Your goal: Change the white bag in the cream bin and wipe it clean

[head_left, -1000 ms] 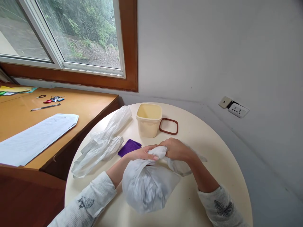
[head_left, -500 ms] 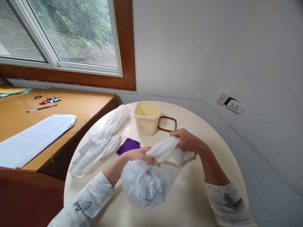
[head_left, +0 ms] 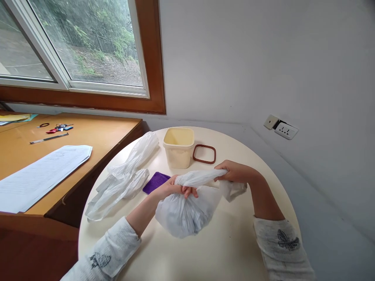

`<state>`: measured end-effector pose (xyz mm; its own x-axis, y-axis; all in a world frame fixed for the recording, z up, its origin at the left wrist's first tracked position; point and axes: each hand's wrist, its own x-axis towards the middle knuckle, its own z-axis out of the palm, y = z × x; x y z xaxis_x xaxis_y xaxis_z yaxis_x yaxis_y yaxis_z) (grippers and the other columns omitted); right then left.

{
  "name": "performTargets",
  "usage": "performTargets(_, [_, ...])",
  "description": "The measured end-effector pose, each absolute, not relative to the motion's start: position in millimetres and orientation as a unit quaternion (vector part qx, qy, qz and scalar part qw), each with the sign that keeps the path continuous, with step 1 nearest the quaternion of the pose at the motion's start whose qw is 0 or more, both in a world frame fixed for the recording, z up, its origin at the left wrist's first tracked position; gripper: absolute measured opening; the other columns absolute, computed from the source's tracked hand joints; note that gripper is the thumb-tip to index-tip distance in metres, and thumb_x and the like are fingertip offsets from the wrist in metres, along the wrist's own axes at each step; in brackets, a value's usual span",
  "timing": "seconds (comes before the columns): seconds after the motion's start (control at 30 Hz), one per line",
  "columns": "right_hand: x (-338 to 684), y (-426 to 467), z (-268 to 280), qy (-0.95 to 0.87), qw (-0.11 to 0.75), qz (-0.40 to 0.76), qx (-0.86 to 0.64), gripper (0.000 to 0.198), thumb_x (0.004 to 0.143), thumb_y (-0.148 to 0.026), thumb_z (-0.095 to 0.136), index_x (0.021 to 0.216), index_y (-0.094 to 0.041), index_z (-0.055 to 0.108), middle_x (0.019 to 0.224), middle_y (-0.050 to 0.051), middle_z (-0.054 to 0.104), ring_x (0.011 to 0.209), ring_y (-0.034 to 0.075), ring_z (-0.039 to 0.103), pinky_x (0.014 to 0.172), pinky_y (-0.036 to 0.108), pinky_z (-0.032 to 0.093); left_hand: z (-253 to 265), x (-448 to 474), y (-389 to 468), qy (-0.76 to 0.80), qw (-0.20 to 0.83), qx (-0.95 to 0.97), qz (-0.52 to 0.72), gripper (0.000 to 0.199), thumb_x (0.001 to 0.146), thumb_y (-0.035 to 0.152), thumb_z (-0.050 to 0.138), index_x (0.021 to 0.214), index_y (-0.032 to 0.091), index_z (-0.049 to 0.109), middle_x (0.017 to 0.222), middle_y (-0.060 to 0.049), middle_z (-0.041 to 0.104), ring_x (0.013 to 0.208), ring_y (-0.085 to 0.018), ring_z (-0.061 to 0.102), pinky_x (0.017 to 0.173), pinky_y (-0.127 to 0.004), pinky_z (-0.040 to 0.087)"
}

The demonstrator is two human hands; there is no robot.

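Note:
A white plastic bag [head_left: 187,216], bulging at its lower end, is held over the round table between my two hands. My left hand [head_left: 177,188] is closed around its gathered neck, just above the bulge. Farther along, my right hand [head_left: 231,171] grips the bag's upper end, and the stretch between the hands is pulled long and narrow. A loose flap of the bag hangs below my right hand. What fills the bag is hidden. Partly behind my left forearm lies a folded purple cloth [head_left: 156,182].
On the round table [head_left: 234,249] stand a cream plastic bin [head_left: 178,155] and, beside it, a brown rounded frame [head_left: 204,154]. Another white plastic bag [head_left: 123,175] lies crumpled at the left. A wooden desk [head_left: 111,134] holds papers [head_left: 43,175], a pen [head_left: 49,138] and keys [head_left: 60,128].
The bag's bulge has lifted and swung slightly to the right. My left hand has turned and moved up a little, and my right hand has shifted right, drawing the neck straighter.

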<state>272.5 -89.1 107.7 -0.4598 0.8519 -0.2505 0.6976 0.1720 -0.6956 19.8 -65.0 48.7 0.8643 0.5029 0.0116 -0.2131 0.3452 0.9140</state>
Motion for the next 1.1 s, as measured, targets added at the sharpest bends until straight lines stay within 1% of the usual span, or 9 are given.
performTargets(0.07, [274, -88, 106, -0.749, 0.129, 0.395, -0.516, 0.019, 0.073, -0.030, 0.049, 0.074, -0.015, 0.061, 0.065, -0.002, 0.054, 0.057, 0.010, 0.043, 0.054, 0.022, 0.032, 48, 20, -65, 0.127, 0.819, 0.515, 0.219, 0.005, 0.059, 0.013, 0.058, 0.058, 0.017, 0.056, 0.045, 0.003, 0.051, 0.060, -0.017, 0.059, 0.089, -0.037, 0.038])
performTargets(0.17, [275, -87, 103, -0.720, 0.163, 0.403, -0.542, 0.022, 0.073, -0.029, 0.047, 0.079, -0.015, 0.063, 0.074, 0.001, 0.060, 0.065, 0.013, 0.050, 0.059, 0.023, 0.036, 49, 18, -65, 0.133, 0.819, 0.511, 0.224, 0.018, 0.060, 0.012, 0.055, 0.076, 0.018, 0.062, 0.050, 0.006, 0.054, 0.043, -0.008, 0.051, 0.091, -0.036, 0.037])
performTargets(0.27, [276, -85, 100, -0.688, 0.177, 0.408, -0.574, 0.022, 0.072, -0.030, 0.047, 0.080, -0.016, 0.063, 0.073, 0.001, 0.059, 0.063, 0.012, 0.049, 0.058, 0.023, 0.036, 51, 16, -64, 0.151, 0.798, 0.525, 0.254, 0.026, 0.063, 0.011, 0.055, 0.085, 0.019, 0.065, 0.059, 0.006, 0.056, 0.046, -0.006, 0.050, 0.091, -0.035, 0.038])
performTargets(0.47, [269, -88, 106, -0.632, 0.226, 0.419, -0.611, 0.021, 0.073, -0.031, 0.046, 0.075, -0.015, 0.060, 0.066, -0.001, 0.053, 0.058, 0.011, 0.044, 0.053, 0.022, 0.034, 62, 15, -64, 0.223, 0.674, 0.677, 0.193, 0.022, 0.066, 0.011, 0.049, 0.070, 0.014, 0.071, 0.059, -0.002, 0.052, 0.061, -0.014, 0.049, 0.061, -0.026, 0.039])
performTargets(0.63, [249, -118, 140, -0.664, 0.244, 0.432, -0.559, 0.015, 0.074, -0.025, 0.046, 0.077, -0.016, 0.058, 0.063, -0.002, 0.049, 0.055, 0.009, 0.041, 0.048, 0.021, 0.031, 75, 17, -79, 0.300, 0.508, 0.775, 0.226, 0.029, 0.081, 0.019, 0.042, 0.095, 0.019, 0.067, 0.081, -0.003, 0.056, 0.079, -0.018, 0.049, 0.072, -0.026, 0.037])
performTargets(0.8, [209, -144, 150, -0.739, 0.218, 0.498, -0.398, 0.015, 0.081, -0.028, 0.046, 0.071, -0.017, 0.047, 0.065, -0.003, 0.041, 0.058, 0.008, 0.036, 0.053, 0.021, 0.031, 75, 20, -86, 0.326, 0.462, 0.773, 0.288, 0.031, 0.083, 0.032, 0.049, 0.110, 0.019, 0.057, 0.091, -0.004, 0.055, 0.098, -0.023, 0.045, 0.095, -0.032, 0.030])
performTargets(0.93, [167, -150, 110, -0.694, 0.173, 0.649, -0.259, 0.023, 0.083, -0.039, 0.047, 0.075, -0.018, 0.046, 0.073, -0.002, 0.043, 0.068, 0.010, 0.041, 0.064, 0.023, 0.035, 79, 19, -84, 0.370, 0.446, 0.747, 0.327, 0.046, 0.083, 0.038, 0.051, 0.124, 0.018, 0.047, 0.103, -0.007, 0.050, 0.107, -0.025, 0.042, 0.102, -0.037, 0.020])
performTargets(1.03, [141, -149, 66, -0.557, 0.202, 0.782, -0.195, 0.040, 0.070, -0.055, 0.061, 0.074, -0.019, 0.044, 0.080, 0.002, 0.051, 0.070, 0.011, 0.046, 0.062, 0.023, 0.035, 87, 17, -87, 0.378, 0.452, 0.729, 0.347, 0.052, 0.088, 0.042, 0.043, 0.133, 0.017, 0.035, 0.117, -0.010, 0.045, 0.121, -0.026, 0.032, 0.105, -0.038, 0.013])
performTargets(1.1, [130, -148, 44, -0.503, 0.207, 0.824, -0.161, 0.046, 0.064, -0.058, 0.065, 0.073, -0.019, 0.044, 0.084, 0.004, 0.055, 0.073, 0.013, 0.050, 0.064, 0.025, 0.037, 93, 16, -93, 0.360, 0.463, 0.735, 0.340, 0.056, 0.089, 0.044, 0.039, 0.136, 0.016, 0.030, 0.120, -0.011, 0.043, 0.118, -0.027, 0.035, 0.104, -0.037, 0.018])
